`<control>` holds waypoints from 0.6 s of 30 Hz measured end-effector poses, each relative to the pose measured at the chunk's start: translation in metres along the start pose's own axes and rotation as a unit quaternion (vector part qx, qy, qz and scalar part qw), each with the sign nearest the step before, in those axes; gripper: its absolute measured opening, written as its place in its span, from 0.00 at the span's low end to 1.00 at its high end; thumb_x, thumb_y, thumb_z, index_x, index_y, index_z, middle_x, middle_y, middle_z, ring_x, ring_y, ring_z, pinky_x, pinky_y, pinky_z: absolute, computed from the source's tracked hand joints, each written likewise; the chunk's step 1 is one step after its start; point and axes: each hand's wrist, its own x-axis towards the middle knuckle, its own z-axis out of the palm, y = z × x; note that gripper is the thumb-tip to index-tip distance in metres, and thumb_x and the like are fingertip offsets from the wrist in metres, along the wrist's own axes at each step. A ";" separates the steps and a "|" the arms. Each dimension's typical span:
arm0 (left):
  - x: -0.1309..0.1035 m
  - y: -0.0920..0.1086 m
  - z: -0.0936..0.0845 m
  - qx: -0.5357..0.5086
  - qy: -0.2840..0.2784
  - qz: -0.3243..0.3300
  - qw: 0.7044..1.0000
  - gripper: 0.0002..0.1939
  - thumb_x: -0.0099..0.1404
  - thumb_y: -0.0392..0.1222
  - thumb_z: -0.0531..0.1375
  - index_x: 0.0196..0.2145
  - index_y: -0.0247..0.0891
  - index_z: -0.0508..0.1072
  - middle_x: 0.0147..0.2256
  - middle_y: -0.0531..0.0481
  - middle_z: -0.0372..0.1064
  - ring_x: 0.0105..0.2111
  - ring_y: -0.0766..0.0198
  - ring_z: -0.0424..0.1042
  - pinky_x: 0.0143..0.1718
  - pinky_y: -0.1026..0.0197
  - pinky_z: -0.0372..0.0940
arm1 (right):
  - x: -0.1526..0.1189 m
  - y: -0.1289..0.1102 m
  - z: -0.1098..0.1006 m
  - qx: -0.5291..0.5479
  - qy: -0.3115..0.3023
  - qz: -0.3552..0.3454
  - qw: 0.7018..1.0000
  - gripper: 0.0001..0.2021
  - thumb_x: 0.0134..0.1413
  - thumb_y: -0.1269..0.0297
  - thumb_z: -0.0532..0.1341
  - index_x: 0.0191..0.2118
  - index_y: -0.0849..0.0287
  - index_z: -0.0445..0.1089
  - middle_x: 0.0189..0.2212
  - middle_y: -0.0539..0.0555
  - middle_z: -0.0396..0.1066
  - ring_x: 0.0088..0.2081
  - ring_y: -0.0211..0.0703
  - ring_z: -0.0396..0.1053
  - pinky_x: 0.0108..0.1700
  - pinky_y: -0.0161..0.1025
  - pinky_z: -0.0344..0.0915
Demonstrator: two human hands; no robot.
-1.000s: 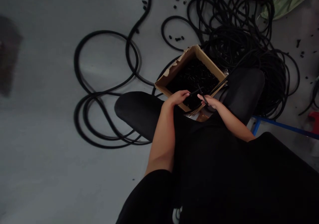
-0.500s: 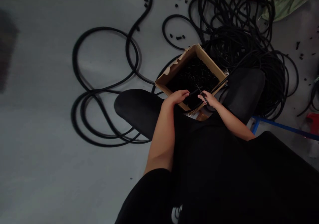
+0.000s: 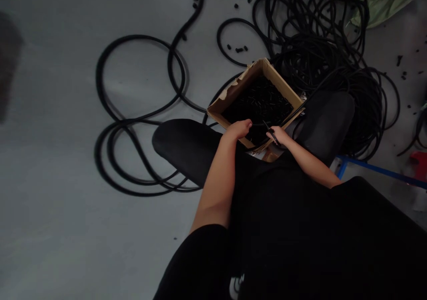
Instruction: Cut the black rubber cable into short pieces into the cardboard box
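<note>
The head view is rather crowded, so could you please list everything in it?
Cardboard box: one, brown, centre
Small pieces: many, black, inside the box
Scissors: one pair, dark, in the right hand
Held cord: one, black, at the left hand
Floor: one, grey, background
Tangled cord: one pile, black, upper right
Looped cord: strand count unclear, black, left of the box
Scattered pieces: several, black, top and right
Green sheet: one, green, top right
Blue bar: one, blue, right
Red object: one, red, right edge
Blurred shape: one, dark, left edge
Top: one, black, bottom
Legs: two, black-clad, flanking the box
Left hand: one, bare, at the box's near edge
Right hand: one, bare, near the box's near corner
</note>
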 end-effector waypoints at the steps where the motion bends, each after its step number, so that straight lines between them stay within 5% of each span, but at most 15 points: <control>1: 0.000 0.003 0.000 0.024 -0.007 -0.016 1.000 0.13 0.87 0.46 0.60 0.50 0.46 0.86 0.43 0.36 0.90 0.44 0.42 0.87 0.46 0.50 0.72 | 0.002 0.000 0.002 -0.014 0.005 0.015 1.000 0.20 0.69 0.66 0.78 0.32 0.51 0.68 0.19 0.44 0.63 0.28 0.43 0.70 0.38 0.37 0.63; 5: -0.001 0.021 -0.005 0.085 -0.047 -0.104 0.990 0.24 0.94 0.48 0.52 0.68 0.43 0.86 0.66 0.26 0.90 0.66 0.36 0.90 0.59 0.49 0.78 | 0.010 -0.001 0.010 -0.021 0.005 0.047 0.999 0.18 0.78 0.71 0.73 0.34 0.53 0.69 0.19 0.44 0.65 0.26 0.40 0.69 0.34 0.33 0.63; 8: -0.004 0.030 -0.009 0.062 -0.038 -0.130 0.989 0.28 0.96 0.48 0.49 0.76 0.39 0.82 0.73 0.24 0.86 0.75 0.37 0.86 0.68 0.49 0.77 | 0.019 -0.004 0.016 0.052 -0.013 0.076 0.996 0.14 0.85 0.71 0.68 0.42 0.52 0.69 0.22 0.42 0.66 0.23 0.37 0.68 0.30 0.29 0.62; 18: -0.004 0.016 0.000 -0.059 0.020 -0.063 0.996 0.20 0.92 0.40 0.57 0.69 0.37 0.85 0.65 0.32 0.90 0.63 0.45 0.87 0.67 0.52 0.76 | 0.051 -0.003 0.032 0.178 -0.041 0.058 0.981 0.08 0.83 0.75 0.66 0.49 0.55 0.72 0.32 0.45 0.71 0.34 0.36 0.74 0.35 0.25 0.69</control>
